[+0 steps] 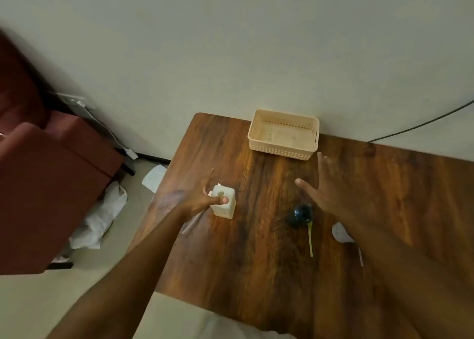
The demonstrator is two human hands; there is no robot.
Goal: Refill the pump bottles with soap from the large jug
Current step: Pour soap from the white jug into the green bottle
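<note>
Head view, looking down on a wooden table [256,249] set against a wall. At its far edge stands a cream perforated basket [283,133], nothing visible inside. Near the left edge a square white pump bottle [223,202] stands upright, its neck open; the left hand [198,197] holds it at the top, thumb curled over the rim. A thin pale tube [191,223], probably the removed pump's dip tube, slants from under that hand toward the left edge. The right hand [325,187] hovers toward mid-table, fingers straight and spread, gripping nothing. Just beside its heel sits a dark round bottle [300,214], a yellow-green tube [310,238] trailing from it toward the near edge. A white object [341,232] is partly hidden under the right forearm. No large jug is in view, so pouring presumably awaits fetching it; the free right hand seems the likelier one.
</note>
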